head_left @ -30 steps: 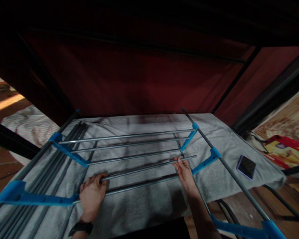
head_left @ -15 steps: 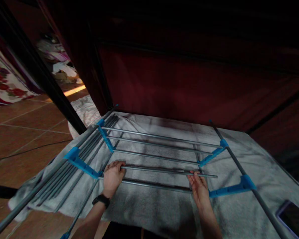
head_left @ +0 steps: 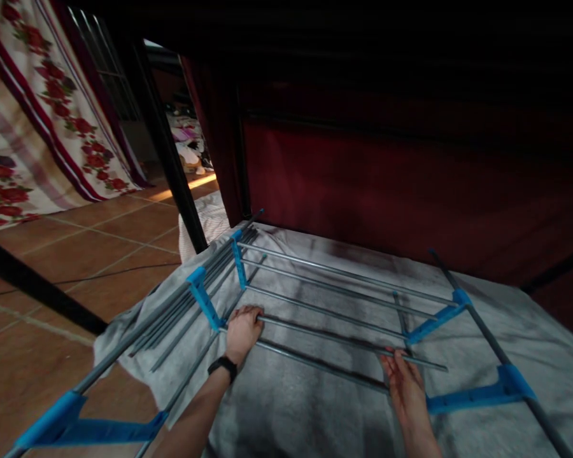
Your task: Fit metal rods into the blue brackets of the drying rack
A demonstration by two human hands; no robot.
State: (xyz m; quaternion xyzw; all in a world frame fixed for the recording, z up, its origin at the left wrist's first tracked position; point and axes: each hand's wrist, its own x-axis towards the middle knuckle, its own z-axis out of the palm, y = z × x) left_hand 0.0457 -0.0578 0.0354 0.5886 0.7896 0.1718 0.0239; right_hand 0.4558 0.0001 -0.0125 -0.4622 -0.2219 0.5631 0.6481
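Note:
A grey metal rod [head_left: 322, 333] runs between my two hands. My left hand [head_left: 243, 331], with a black band at the wrist, is closed around its left end, close to a blue plastic bracket [head_left: 204, 299]. Near the other end, my right hand [head_left: 403, 381] grips the same rod, whose tip sticks out past the fingers. Just below lies another rod [head_left: 315, 364] that meets the left bracket; its right end is hidden by my right hand. The right blue bracket [head_left: 477, 397] sits beside that hand on a long side pole [head_left: 489, 340]. Farther back, several rods span two more blue brackets.
A grey blanket [head_left: 310, 410] lies under the rack. Loose rods [head_left: 191, 305] lie along its left side. Another blue bracket [head_left: 95, 429] is at the lower left. Black posts [head_left: 172, 159] stand left, a dark red panel [head_left: 363, 184] behind. A cable [head_left: 100, 273] crosses the tiled floor.
My view has turned left, so the rack appears farther right and more curtain and floor show. Both hands still hold the rod, which stays near the front left bracket.

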